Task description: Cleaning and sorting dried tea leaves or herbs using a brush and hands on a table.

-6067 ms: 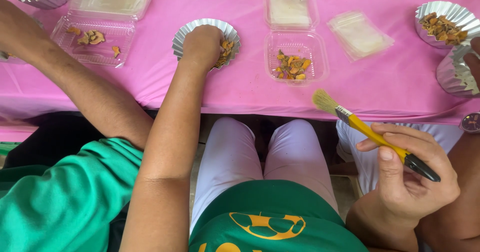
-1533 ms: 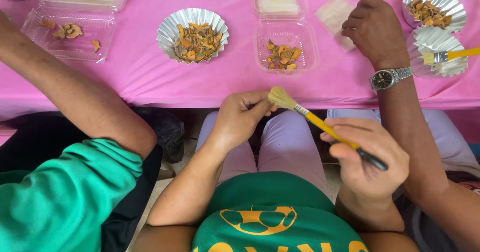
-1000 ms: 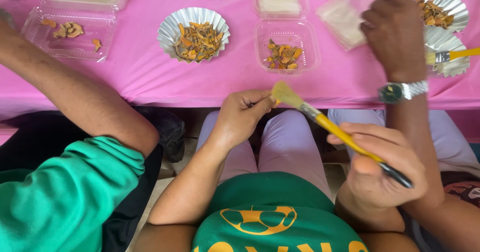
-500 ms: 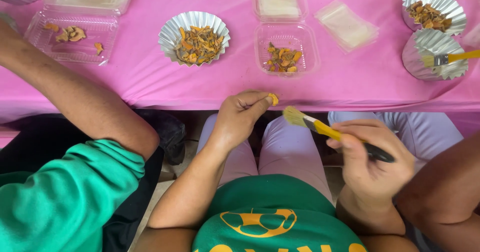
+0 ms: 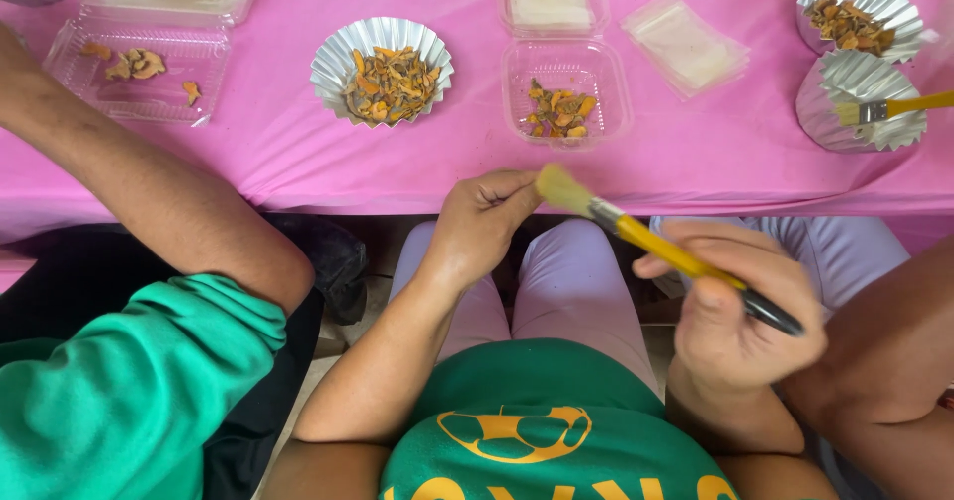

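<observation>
Left hand [image 5: 484,224] is curled nearly closed, fingertips pinched on something too small to make out. Right hand [image 5: 740,306] grips a yellow-handled brush [image 5: 664,247], its pale bristles touching the left fingertips. Just beyond both hands is the pink counter [image 5: 417,167], with a foil cup [image 5: 382,70] of orange-brown chips.

Even, bright, diffuse light; colours vivid. Soft shadow under the pink table [image 5: 696,162] edge. Mild glare on foil cups above it. Right hand [image 5: 740,306] slightly motion-blurred.
</observation>
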